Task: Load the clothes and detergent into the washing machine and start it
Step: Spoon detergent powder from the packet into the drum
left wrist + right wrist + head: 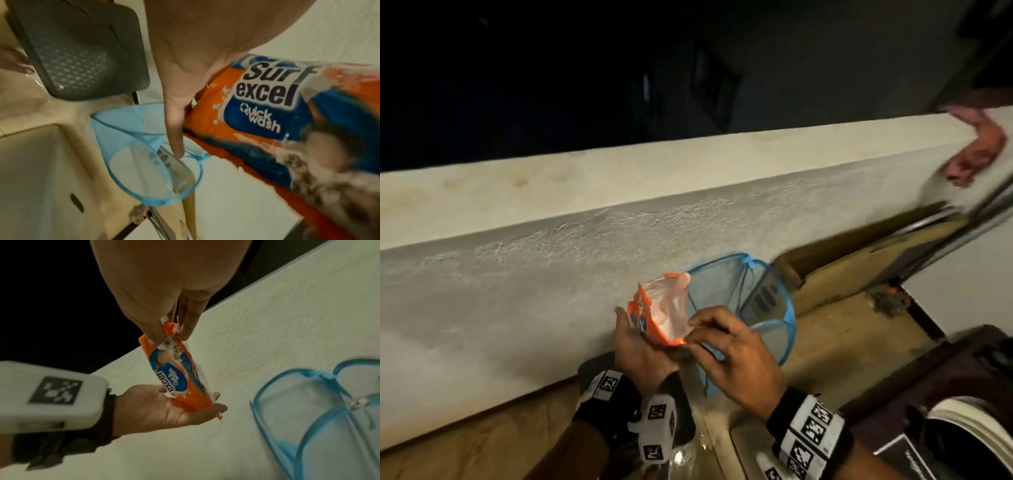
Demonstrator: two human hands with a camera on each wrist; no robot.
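Beside the wall | left hand fingers cradle detergent packet | right hand fingers pinch its opened mouth

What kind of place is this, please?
Probably a home laundry corner on a balcony, by night: a Surf excel detergent packet, a blue mesh laundry basket, and a low parapet wall against darkness.

Head view looks down from above; both wrist views sit close, sharing the detergent packet with it
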